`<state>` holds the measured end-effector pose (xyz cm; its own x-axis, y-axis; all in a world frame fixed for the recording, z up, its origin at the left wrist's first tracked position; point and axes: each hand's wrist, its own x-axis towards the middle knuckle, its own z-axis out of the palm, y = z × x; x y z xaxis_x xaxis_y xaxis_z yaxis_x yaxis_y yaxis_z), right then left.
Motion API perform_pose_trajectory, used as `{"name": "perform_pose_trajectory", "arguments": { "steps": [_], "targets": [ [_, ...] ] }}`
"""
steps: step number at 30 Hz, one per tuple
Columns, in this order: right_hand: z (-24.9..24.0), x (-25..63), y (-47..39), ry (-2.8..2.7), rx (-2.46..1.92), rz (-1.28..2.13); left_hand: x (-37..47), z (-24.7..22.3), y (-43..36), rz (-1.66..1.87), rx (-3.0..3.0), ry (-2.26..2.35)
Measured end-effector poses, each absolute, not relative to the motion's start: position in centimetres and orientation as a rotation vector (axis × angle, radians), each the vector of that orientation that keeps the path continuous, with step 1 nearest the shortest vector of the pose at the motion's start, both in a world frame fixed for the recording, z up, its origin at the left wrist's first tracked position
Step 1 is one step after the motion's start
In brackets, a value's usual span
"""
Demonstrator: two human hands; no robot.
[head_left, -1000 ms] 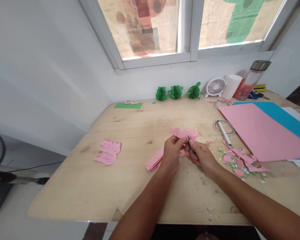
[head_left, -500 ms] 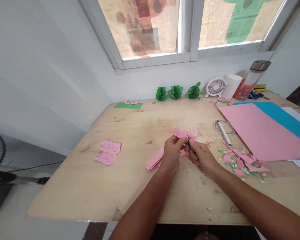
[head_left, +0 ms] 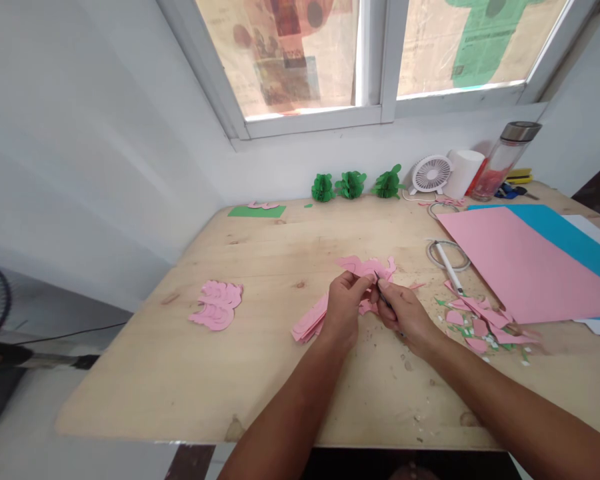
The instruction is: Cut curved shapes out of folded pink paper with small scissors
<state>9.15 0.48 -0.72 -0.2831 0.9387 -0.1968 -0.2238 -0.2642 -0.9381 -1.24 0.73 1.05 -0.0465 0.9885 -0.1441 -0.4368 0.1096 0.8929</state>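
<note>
Pinched between the thumb and fingers of my left hand [head_left: 346, 303] is a piece of pink paper [head_left: 361, 265] with curvy cut edges. My right hand [head_left: 406, 310] is closed around small dark scissors [head_left: 384, 297], whose tip meets the paper close to my left thumb. Much of the scissors' handle is hidden by my fingers. A stack of folded pink paper strips [head_left: 310, 320] lies on the table beside my left wrist. Farther left rests a pile of scalloped pink cutouts [head_left: 217, 305].
Right of my hands are pink and green scraps [head_left: 480, 323], a white pen [head_left: 450, 267] and large coloured sheets [head_left: 530, 267]. Along the wall stand green paper figures [head_left: 351, 185], a small fan [head_left: 431, 175] and a glass bottle [head_left: 507, 160]. A green strip [head_left: 257, 211] lies at the back left.
</note>
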Motion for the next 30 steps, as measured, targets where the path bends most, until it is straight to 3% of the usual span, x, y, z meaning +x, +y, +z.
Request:
{"name": "perform_pose_trajectory", "arguments": {
  "steps": [30],
  "targets": [
    [-0.87, 9.2, 0.41, -1.061, -1.036, 1.704, -1.28, 1.04, 0.69, 1.356, 0.753, 0.985]
  ]
}}
